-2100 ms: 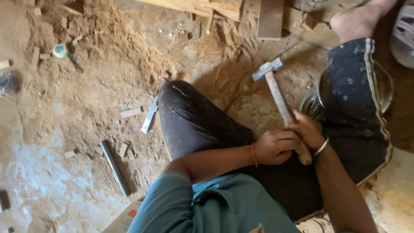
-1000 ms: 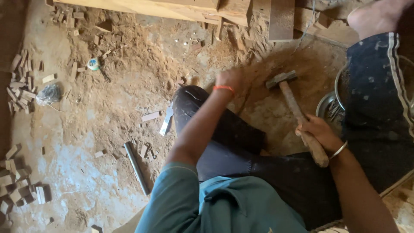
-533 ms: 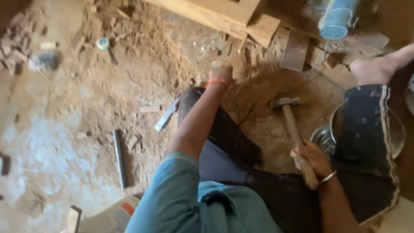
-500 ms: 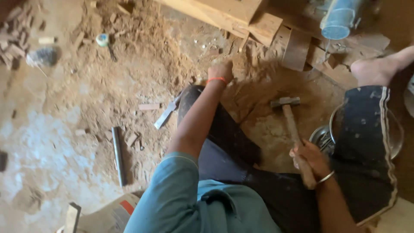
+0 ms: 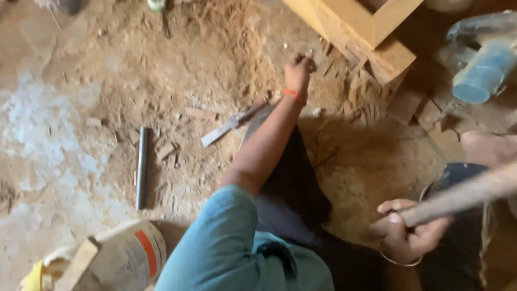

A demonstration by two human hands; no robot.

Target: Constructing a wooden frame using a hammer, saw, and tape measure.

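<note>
I sit on a dusty floor, and my left hand [image 5: 299, 67], with a red band on the wrist, is stretched forward to the sawdust beside a wooden frame [image 5: 353, 29]. Its fingers are bunched together at the ground; whether they hold anything is hidden. Low at the right, my right hand [image 5: 406, 234] grips the wooden handle of a hammer [image 5: 463, 195], which is blurred and runs out to the right edge. The hammer's head is out of view.
A flat metal chisel [image 5: 229, 124] lies by my left knee, and a dark metal rod [image 5: 141, 167] lies further left. A white bucket [image 5: 126, 253] stands at the bottom left. A blue power tool [image 5: 482, 70] rests at the upper right. Wood offcuts litter the sawdust.
My left hand left the hammer handle and reached forward toward the wooden frame. My right hand kept the hammer and swung its handle out to the right. The view shifted forward.
</note>
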